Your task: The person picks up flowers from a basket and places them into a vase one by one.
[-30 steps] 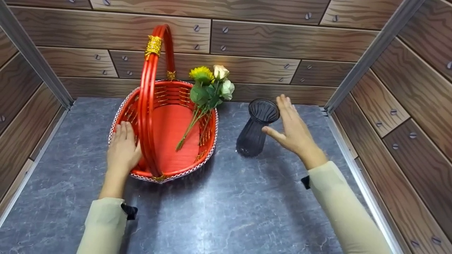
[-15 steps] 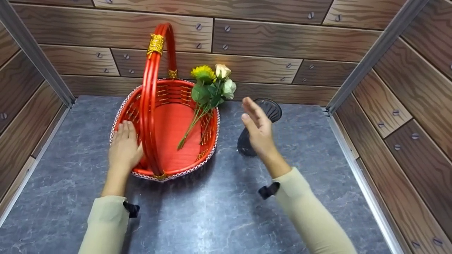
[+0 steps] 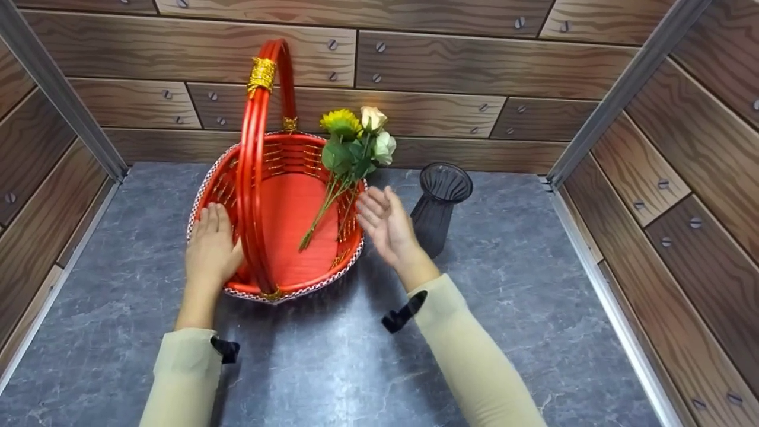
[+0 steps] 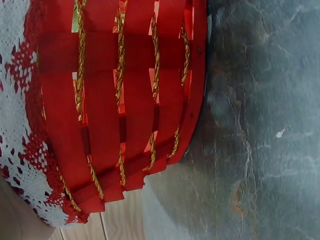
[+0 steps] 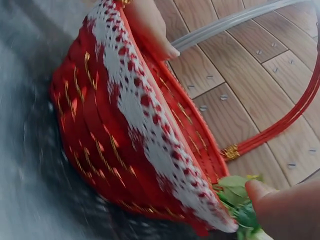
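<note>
A red woven basket [image 3: 290, 207] with a tall arched handle [image 3: 252, 142] and white lace trim [image 5: 130, 105] stands on the left half of the tabletop. My left hand [image 3: 210, 249] rests on its left rim, fingers laid straight over the edge. Beside the right rim is my right hand [image 3: 388, 231], fingers extended and holding nothing; whether the fingertips touch the rim I cannot tell. Inside the basket lean several flowers [image 3: 353, 148], one yellow and two pale, their blooms above the back right rim. A dark ribbed glass vase [image 3: 436, 213] stands right of the basket, its lower part partly behind my right hand.
A grey marbled tabletop [image 3: 332, 367] lies under everything. Wood-patterned panels [image 3: 427, 65] close off the back and both sides, with metal strips [image 3: 628, 89] along the corners.
My right hand has moved left, from the vase's right side across its front to the basket's right rim. My left hand, the basket and the flowers stay in place.
</note>
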Action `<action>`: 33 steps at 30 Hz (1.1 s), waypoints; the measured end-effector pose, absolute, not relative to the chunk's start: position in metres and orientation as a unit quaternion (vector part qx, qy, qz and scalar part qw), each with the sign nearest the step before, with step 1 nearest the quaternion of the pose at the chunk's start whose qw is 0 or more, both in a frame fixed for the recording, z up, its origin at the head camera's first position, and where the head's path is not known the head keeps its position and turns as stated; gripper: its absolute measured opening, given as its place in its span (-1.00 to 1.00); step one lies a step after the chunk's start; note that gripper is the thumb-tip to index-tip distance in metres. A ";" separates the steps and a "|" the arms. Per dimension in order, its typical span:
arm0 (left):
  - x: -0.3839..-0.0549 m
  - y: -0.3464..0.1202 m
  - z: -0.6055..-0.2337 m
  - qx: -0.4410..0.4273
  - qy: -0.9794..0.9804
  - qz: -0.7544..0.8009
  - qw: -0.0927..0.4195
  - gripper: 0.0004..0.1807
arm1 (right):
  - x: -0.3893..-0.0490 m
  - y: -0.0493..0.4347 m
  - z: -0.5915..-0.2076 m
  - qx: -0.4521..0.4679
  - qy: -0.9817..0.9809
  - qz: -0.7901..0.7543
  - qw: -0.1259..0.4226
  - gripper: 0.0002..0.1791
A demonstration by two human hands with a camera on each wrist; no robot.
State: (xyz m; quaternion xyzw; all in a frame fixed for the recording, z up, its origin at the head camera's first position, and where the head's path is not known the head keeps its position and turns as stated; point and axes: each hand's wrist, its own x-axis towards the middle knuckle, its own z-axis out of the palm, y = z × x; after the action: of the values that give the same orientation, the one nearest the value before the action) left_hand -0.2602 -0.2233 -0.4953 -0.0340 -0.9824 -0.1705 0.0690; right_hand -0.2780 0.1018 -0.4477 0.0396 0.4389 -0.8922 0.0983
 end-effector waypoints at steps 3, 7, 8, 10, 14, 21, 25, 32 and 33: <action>-0.259 -0.224 -0.495 -0.031 -0.982 -0.170 0.073 -0.18 | -0.284 0.091 -0.453 0.068 0.425 -0.892 0.134 -0.25; -0.259 -0.224 -0.497 -0.029 -0.982 -0.170 0.077 -0.18 | -0.290 0.081 -0.459 0.095 0.422 -0.888 0.157 -0.22; -0.259 -0.224 -0.497 -0.028 -0.982 -0.170 0.077 -0.18 | -0.292 0.079 -0.461 0.099 0.425 -0.886 0.160 -0.22; -0.260 -0.223 -0.499 -0.026 -0.982 -0.170 0.075 -0.18 | -0.294 0.076 -0.463 0.108 0.433 -0.880 0.164 -0.21; -0.262 -0.222 -0.502 -0.023 -0.982 -0.169 0.075 -0.19 | -0.300 0.071 -0.463 0.120 0.443 -0.873 0.165 -0.17; -0.267 -0.219 -0.502 -0.012 -0.982 -0.174 0.078 -0.20 | -0.310 0.068 -0.461 0.128 0.457 -0.864 0.168 -0.16; -0.267 -0.218 -0.502 -0.012 -0.983 -0.172 0.068 -0.19 | -0.315 0.066 -0.463 0.136 0.463 -0.860 0.166 -0.16; -0.264 -0.221 -0.500 -0.007 -0.982 -0.172 0.073 -0.20 | -0.320 0.057 -0.466 0.148 0.451 -0.866 0.158 -0.16; -0.264 -0.222 -0.499 -0.005 -0.982 -0.172 0.076 -0.20 | -0.321 0.055 -0.466 0.149 0.449 -0.867 0.157 -0.16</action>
State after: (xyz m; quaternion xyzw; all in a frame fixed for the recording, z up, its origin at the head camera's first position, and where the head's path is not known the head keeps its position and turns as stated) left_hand -0.2635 -0.2220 -0.4993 -0.0053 -0.9822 -0.1719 0.0756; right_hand -0.3206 0.0552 -0.4664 0.1488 0.4486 -0.8672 0.1570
